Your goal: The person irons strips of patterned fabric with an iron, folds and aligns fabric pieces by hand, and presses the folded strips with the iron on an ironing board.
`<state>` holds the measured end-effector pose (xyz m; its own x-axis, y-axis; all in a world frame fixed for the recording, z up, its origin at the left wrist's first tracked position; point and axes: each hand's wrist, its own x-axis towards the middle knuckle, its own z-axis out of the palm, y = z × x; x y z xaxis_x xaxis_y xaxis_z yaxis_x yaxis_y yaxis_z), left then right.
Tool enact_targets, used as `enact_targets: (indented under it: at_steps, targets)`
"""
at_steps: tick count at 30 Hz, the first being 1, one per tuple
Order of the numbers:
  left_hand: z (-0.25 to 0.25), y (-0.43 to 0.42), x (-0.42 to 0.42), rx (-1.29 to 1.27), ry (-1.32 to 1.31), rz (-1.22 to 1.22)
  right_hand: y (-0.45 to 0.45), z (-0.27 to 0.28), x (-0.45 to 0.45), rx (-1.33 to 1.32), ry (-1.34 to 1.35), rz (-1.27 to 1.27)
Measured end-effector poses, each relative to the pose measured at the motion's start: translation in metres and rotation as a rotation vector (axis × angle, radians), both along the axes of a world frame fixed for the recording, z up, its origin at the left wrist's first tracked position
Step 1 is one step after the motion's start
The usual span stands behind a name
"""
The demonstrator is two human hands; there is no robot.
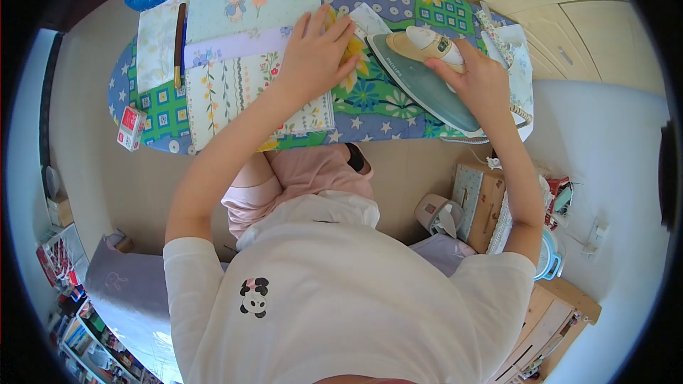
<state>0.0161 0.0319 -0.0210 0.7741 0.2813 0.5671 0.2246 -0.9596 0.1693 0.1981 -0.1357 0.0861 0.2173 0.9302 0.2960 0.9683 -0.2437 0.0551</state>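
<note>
Iron (411, 75) in right hand (482, 82) — heel near board edge (388, 130).

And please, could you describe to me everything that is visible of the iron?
The iron has a grey-green, pointed body with small lettering near its edge, and a cream and white handle with a small dark marking; it looks like plastic. The right hand grips it over the colourful patterned cover, its tip pointing forward and towards the left hand, without touching that hand. Its underside is hidden, so whether it rests flat is unclear.
</note>
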Motion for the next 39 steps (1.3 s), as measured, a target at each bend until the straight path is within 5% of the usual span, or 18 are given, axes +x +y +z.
enact_targets:
  at_steps: [18, 22, 24, 26, 28, 30, 39]
  targets:
    - [0.011, -0.001, -0.004, -0.072, 0.281, -0.082, -0.005, -0.001, -0.001, -0.009, 0.098, -0.081]
    - [0.022, -0.005, -0.013, -0.068, 0.293, -0.094, -0.015, 0.018, 0.012, 0.184, 0.082, 0.031]
    - [0.034, -0.011, -0.025, -0.189, 0.335, -0.078, -0.036, 0.052, 0.036, 0.357, 0.674, -0.304]
    - [0.047, -0.020, -0.045, -0.215, 0.344, -0.082, -0.069, 0.040, 0.112, 0.550, 0.785, -0.335]
    - [0.052, -0.025, -0.064, -0.241, 0.353, -0.083, -0.102, 0.015, 0.167, 0.240, 0.539, -0.754]
    - [0.051, -0.030, -0.080, -0.314, 0.410, -0.023, -0.127, -0.030, 0.197, 0.007, 0.456, -0.884]
    - [0.038, -0.038, -0.097, -0.262, 0.430, 0.068, -0.162, -0.064, 0.220, 0.451, 0.802, -0.818]
